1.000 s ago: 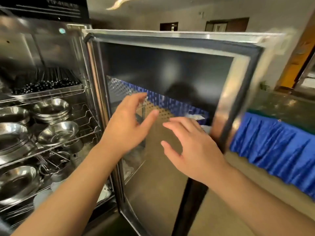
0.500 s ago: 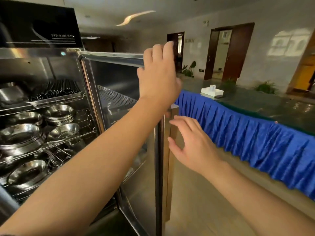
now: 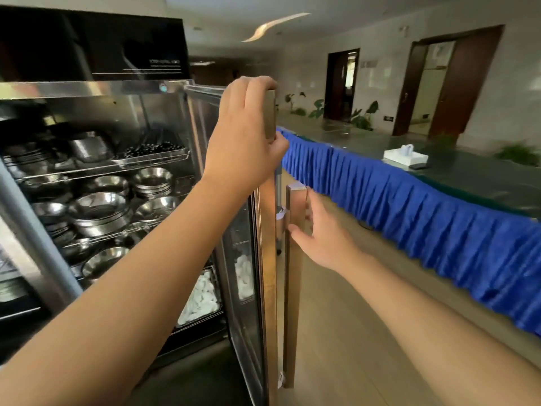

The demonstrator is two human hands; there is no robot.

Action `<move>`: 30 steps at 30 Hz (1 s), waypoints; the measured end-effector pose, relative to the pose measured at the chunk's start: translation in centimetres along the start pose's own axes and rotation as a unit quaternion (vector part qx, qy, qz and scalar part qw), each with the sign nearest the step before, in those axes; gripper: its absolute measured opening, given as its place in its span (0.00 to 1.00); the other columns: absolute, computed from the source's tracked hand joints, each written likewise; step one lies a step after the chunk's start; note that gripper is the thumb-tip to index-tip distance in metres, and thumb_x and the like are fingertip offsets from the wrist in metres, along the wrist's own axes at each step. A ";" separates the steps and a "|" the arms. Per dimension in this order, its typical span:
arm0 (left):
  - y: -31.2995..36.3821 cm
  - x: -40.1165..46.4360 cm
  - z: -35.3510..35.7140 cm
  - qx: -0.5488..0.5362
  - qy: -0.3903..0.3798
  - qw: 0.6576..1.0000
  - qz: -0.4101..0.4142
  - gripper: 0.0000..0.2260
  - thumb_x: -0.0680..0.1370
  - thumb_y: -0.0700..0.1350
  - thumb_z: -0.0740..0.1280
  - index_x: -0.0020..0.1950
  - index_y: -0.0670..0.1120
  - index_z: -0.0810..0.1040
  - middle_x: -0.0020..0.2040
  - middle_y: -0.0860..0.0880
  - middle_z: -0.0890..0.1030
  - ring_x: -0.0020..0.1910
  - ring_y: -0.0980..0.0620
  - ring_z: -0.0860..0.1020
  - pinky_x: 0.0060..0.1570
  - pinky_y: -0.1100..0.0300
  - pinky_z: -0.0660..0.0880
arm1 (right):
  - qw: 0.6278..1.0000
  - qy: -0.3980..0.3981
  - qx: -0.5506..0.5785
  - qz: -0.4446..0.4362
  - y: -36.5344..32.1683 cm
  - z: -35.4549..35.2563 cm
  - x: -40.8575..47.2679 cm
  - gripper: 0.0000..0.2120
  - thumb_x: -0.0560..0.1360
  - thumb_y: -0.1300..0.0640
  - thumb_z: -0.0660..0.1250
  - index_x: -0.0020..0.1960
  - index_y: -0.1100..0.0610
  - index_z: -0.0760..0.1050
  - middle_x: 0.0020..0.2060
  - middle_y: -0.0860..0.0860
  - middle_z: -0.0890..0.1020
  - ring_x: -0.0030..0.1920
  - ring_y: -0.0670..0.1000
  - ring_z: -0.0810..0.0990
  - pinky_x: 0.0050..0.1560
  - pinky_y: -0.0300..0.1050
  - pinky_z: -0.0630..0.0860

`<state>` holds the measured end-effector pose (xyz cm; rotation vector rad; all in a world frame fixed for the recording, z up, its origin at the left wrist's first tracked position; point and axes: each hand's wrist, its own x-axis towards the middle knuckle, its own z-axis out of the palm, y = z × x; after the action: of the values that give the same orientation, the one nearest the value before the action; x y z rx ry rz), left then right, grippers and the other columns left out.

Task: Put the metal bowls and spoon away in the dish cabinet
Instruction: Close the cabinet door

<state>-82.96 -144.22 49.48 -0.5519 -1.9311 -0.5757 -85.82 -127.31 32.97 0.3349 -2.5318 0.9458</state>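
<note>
The left hand (image 3: 246,139) has its grip clenched over the top outer corner of the cabinet door (image 3: 268,259), seen edge-on; the right hand (image 3: 325,238) lies released, fingers flat against the vertical door handle (image 3: 294,288). Metal bowls (image 3: 101,210) sit stacked on wire shelves inside the open dish cabinet (image 3: 96,92); bare floor (image 3: 366,332) separates door from blue-skirted desk (image 3: 439,230).

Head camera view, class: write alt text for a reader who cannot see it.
A person's left hand grips the top edge of an open dish cabinet door while the right hand touches its long vertical handle. Inside, wire shelves hold stacked metal bowls; a blue-skirted table stands to the right.
</note>
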 end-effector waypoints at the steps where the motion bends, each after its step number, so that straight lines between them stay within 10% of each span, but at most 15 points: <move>1: -0.3 -0.3 -0.7 -0.003 0.000 1.000 -0.004 0.25 0.71 0.44 0.71 0.67 0.47 0.70 0.64 0.48 0.73 0.66 0.48 0.69 0.58 0.59 0.72 | 1.000 -0.013 0.018 -0.008 -0.2 0.5 -0.3 0.40 0.71 0.35 0.64 0.77 0.38 0.49 0.67 0.37 0.73 0.59 0.38 0.75 0.57 0.37 0.72; 5: -2.2 -1.8 -4.9 0.010 0.011 1.000 -0.019 0.25 0.69 0.43 0.69 0.66 0.44 0.70 0.62 0.46 0.73 0.62 0.47 0.72 0.58 0.57 0.72 | 0.994 -0.058 0.084 -0.034 -2.5 3.3 -0.9 0.33 0.73 0.39 0.67 0.73 0.35 0.57 0.56 0.34 0.77 0.50 0.35 0.78 0.44 0.29 0.69; 12: -7.3 -4.3 -11.6 0.074 0.035 0.994 -0.072 0.27 0.72 0.44 0.69 0.70 0.45 0.67 0.66 0.44 0.70 0.63 0.48 0.71 0.62 0.52 0.75 | 0.971 -0.145 0.173 -0.080 -8.0 7.8 -1.2 0.34 0.68 0.31 0.68 0.71 0.37 0.63 0.65 0.38 0.78 0.59 0.39 0.78 0.53 0.36 0.77; 16: -11.0 -5.6 -15.0 0.125 0.046 0.987 -0.095 0.31 0.75 0.48 0.69 0.76 0.47 0.61 0.69 0.45 0.68 0.65 0.48 0.72 0.61 0.53 0.76 | 0.955 -0.189 0.200 -0.109 -12.0 10.4 -1.0 0.30 0.69 0.34 0.71 0.68 0.34 0.65 0.53 0.23 0.77 0.54 0.27 0.77 0.51 0.32 0.76; 25: -20.4 -8.6 -20.9 0.158 0.061 0.967 -0.193 0.42 0.77 0.56 0.68 0.81 0.49 0.46 0.75 0.46 0.65 0.54 0.59 0.72 0.39 0.79 0.69 | 0.921 -0.297 0.223 -0.118 -20.6 19.0 0.7 0.24 0.64 0.33 0.73 0.55 0.42 0.74 0.49 0.46 0.84 0.49 0.45 0.83 0.55 0.49 0.81; 30: -26.6 -12.6 -23.0 0.067 0.023 0.960 -0.270 0.36 0.75 0.63 0.67 0.77 0.53 0.57 0.69 0.51 0.71 0.62 0.58 0.77 0.58 0.55 0.79 | 0.903 -0.330 0.256 -0.102 -25.0 25.2 2.4 0.15 0.68 0.41 0.77 0.44 0.50 0.79 0.38 0.46 0.83 0.44 0.48 0.84 0.54 0.54 0.80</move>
<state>-78.11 -180.67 42.72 0.0872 -2.0589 -0.7817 -86.42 -162.87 31.05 1.2405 -2.6708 1.6185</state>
